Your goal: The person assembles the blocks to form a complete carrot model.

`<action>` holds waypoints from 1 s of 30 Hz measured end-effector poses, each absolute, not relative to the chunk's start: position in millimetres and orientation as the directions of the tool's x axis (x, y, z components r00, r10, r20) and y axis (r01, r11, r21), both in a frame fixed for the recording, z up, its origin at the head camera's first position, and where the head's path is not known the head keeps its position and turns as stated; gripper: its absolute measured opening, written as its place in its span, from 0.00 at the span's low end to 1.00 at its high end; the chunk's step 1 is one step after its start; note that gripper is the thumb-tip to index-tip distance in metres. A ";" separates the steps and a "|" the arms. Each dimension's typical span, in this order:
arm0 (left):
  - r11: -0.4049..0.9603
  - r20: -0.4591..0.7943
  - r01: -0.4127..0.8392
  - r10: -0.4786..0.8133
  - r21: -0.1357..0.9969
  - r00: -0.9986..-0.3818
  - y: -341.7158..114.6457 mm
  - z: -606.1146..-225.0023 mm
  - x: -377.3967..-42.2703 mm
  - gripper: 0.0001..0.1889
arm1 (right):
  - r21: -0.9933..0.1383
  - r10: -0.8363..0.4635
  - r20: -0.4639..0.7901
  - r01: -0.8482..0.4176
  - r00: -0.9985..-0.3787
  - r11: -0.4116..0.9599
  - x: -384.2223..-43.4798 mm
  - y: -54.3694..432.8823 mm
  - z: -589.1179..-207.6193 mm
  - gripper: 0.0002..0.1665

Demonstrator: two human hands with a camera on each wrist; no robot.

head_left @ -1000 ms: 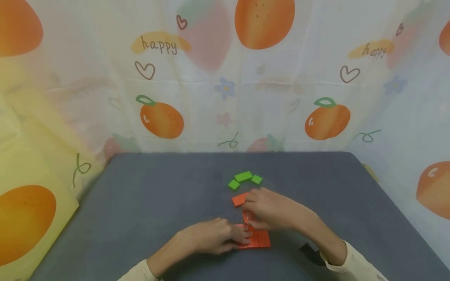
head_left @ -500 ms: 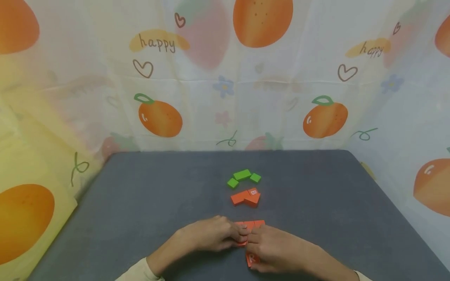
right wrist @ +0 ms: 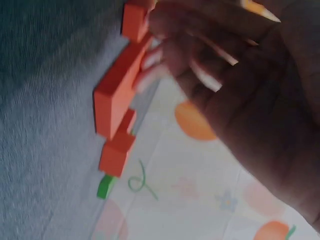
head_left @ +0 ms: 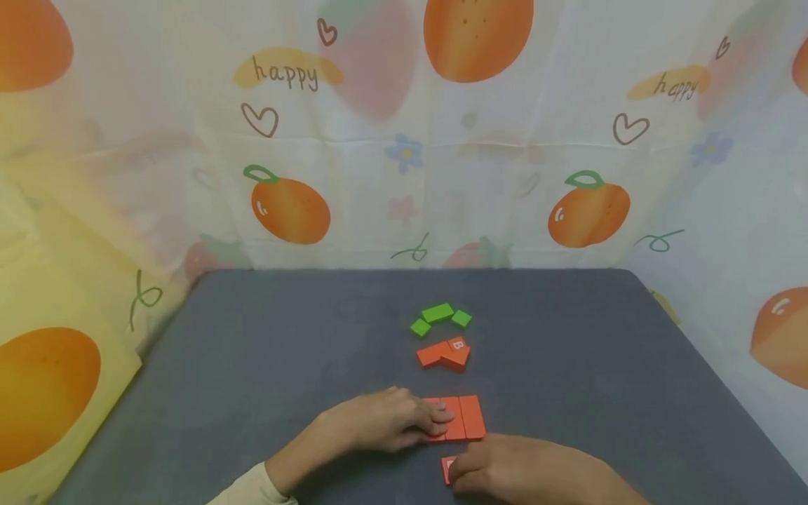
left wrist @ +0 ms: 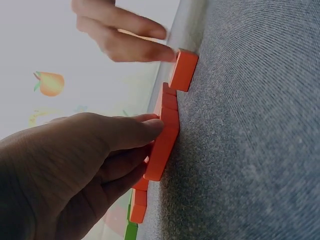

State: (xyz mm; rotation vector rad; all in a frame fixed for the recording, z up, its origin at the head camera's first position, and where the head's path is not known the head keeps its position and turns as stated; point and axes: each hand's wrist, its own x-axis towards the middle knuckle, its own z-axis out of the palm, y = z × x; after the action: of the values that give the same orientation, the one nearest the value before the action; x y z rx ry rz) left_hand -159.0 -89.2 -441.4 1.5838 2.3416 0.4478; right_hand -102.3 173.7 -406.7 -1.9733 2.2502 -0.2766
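Observation:
Three orange blocks stand side by side in a flat row point(head_left: 463, 419) on the table. My left hand point(head_left: 385, 419) rests on the left part of this row; in the left wrist view its thumb point(left wrist: 135, 134) and fingertips touch the top of the blocks. Nearer to me lies a small orange block point(head_left: 447, 471) with a white mark, mostly hidden by my right hand point(head_left: 524, 466). A fingertip of the right hand touches this block point(left wrist: 184, 70) in the left wrist view. From the right wrist, the fingers appear fairly straight and slightly spread above it point(right wrist: 134, 22).
Beyond the row sits an orange group point(head_left: 435, 353), one of its blocks lettered B. Farther back, three green blocks point(head_left: 438, 313) form a shallow arc. The grey table point(head_left: 303, 330) meets a fruit-print cloth point(head_left: 404, 231) at its back and sides.
My right hand has come from beside the orange group, past the row, toward me with the small lettered block. Its fingers have since shifted right over that block. My left hand has stayed on the row.

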 end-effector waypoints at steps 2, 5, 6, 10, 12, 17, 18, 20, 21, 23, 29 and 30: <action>0.352 -0.054 0.847 0.931 0.399 -0.361 -88.9 -441.6 -158.7 0.15 | -0.188 -0.995 0.012 -0.977 -0.100 0.096 -101.8 170.8 -409.1 0.15; 0.349 -0.046 0.849 0.931 0.397 -0.361 -88.6 -441.8 -158.3 0.15 | -0.130 -0.990 -0.014 -0.981 -0.140 0.141 -102.2 168.8 -411.8 0.16; 0.348 -0.044 0.848 0.931 0.400 -0.362 -88.5 -441.9 -158.3 0.15 | -0.117 -0.987 -0.024 -0.980 -0.159 0.161 -102.4 168.4 -412.4 0.17; 0.342 -0.038 0.844 0.932 0.414 -0.359 -88.3 -442.8 -158.4 0.15 | -0.090 -0.979 -0.055 -0.976 -0.196 0.200 -103.0 168.2 -413.3 0.17; 0.336 -0.031 0.847 0.934 0.411 -0.355 -88.5 -443.4 -158.7 0.15 | -0.093 -0.978 -0.057 -0.974 -0.203 0.208 -103.3 167.7 -413.5 0.17; 0.326 -0.019 0.853 0.937 0.406 -0.349 -88.7 -443.8 -159.1 0.14 | -0.128 -0.972 -0.066 -0.964 -0.226 0.233 -104.2 169.4 -413.6 0.19; 0.325 -0.018 0.855 0.937 0.403 -0.348 -88.7 -443.8 -159.2 0.14 | -0.134 -0.972 -0.064 -0.963 -0.228 0.235 -104.3 170.1 -413.7 0.19; 0.329 -0.023 0.854 0.936 0.403 -0.351 -88.9 -443.8 -159.2 0.14 | -0.150 -0.971 -0.058 -0.960 -0.231 0.237 -104.7 171.2 -413.8 0.19; 0.329 -0.023 0.855 0.937 0.401 -0.349 -89.0 -443.9 -159.2 0.14 | -0.151 -0.971 -0.052 -0.959 -0.233 0.238 -104.9 171.8 -414.0 0.19; 0.333 -0.026 0.856 0.936 0.395 -0.352 -89.5 -443.5 -159.2 0.14 | -0.155 -0.971 -0.041 -0.959 -0.235 0.239 -105.9 172.3 -414.2 0.20; 0.343 -0.032 0.860 0.933 0.377 -0.359 -88.9 -442.5 -158.8 0.14 | -0.193 -0.967 -0.044 -0.948 -0.249 0.253 -108.0 174.6 -415.3 0.20; 0.342 -0.031 0.861 0.934 0.377 -0.357 -88.7 -442.5 -159.0 0.14 | -0.202 -0.966 -0.052 -0.945 -0.252 0.258 -108.3 175.0 -415.3 0.20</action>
State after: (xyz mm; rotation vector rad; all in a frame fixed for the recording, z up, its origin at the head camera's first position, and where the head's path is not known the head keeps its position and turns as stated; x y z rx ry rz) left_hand -159.0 -88.7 -442.5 1.6172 2.3648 0.4374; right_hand -108.3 175.0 -415.3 -1.8092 2.3553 -0.1932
